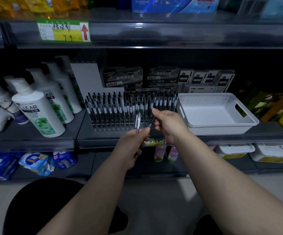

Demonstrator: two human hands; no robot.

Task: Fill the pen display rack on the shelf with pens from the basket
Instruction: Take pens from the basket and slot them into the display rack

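Nearly done imo: pen display rack [113, 114] packed w/ upright pens, basket [249, 122] just right of it shows no pens. Last two are in hand: left hand [134, 143] fingers pinch a clear pen [138, 120], right hand [168, 123] fingers clamp a dark pen [152, 122], both just in front of rack. Free slots prob in front row, can't confirm, too dim. Room: front of shelf [103, 139] open; shampoo bottle [37, 111] close on left, pen boxes [123, 77] behind.

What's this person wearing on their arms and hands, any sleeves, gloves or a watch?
Nothing visible. The left forearm and right forearm are bare to the frame's edge, no sleeve in view. The left hand and right hand have no gloves; no watch, band or ring shows.
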